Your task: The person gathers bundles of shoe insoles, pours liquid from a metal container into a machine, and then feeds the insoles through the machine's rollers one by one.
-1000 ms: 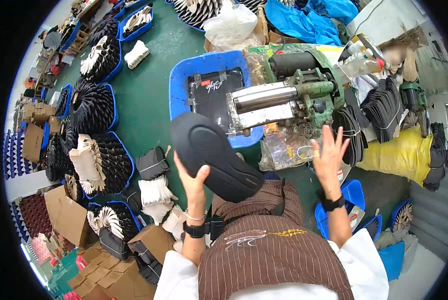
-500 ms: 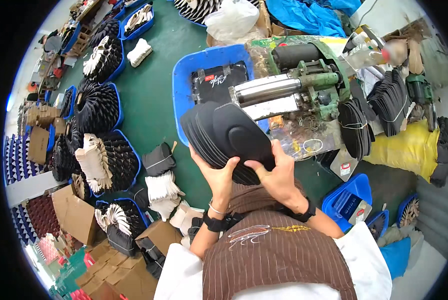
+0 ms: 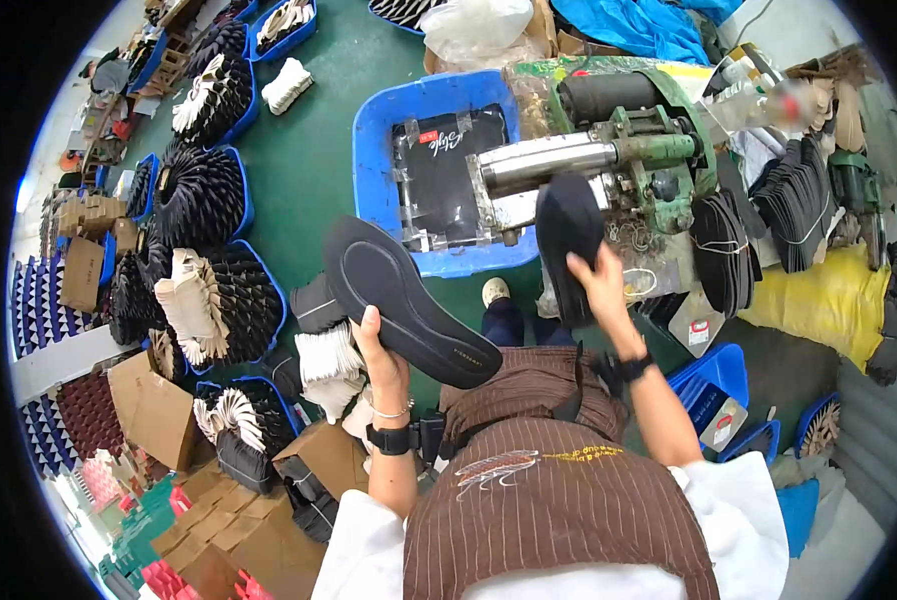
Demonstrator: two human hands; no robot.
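Note:
In my left hand [image 3: 385,362] is a black shoe insole [image 3: 409,300], tilted, its moulded face with an oval heel outline toward me. My thumb lies over its edge; whether more insoles sit behind it I cannot tell. My right hand [image 3: 605,298] grips another black insole [image 3: 569,235], seen darker and narrower, held up at the right. It overlaps the front of a green roller machine [image 3: 669,150] with shiny metal rollers [image 3: 554,165]. Beyond my hands, a blue tub [image 3: 369,200] stands with a black taped panel [image 3: 451,175] over it, beside the rollers.
Blue baskets with fanned black insoles [image 3: 201,195] line the left. Bundled pale pieces [image 3: 331,360] lie on the green floor beside my left arm. Tied black stacks [image 3: 724,250] and a yellow sack [image 3: 819,310] sit at the right. Cardboard boxes [image 3: 149,405] stand lower left.
The black stack held in both hands has been parted. My left hand has moved left with an insole, and my right hand has moved right and up with another.

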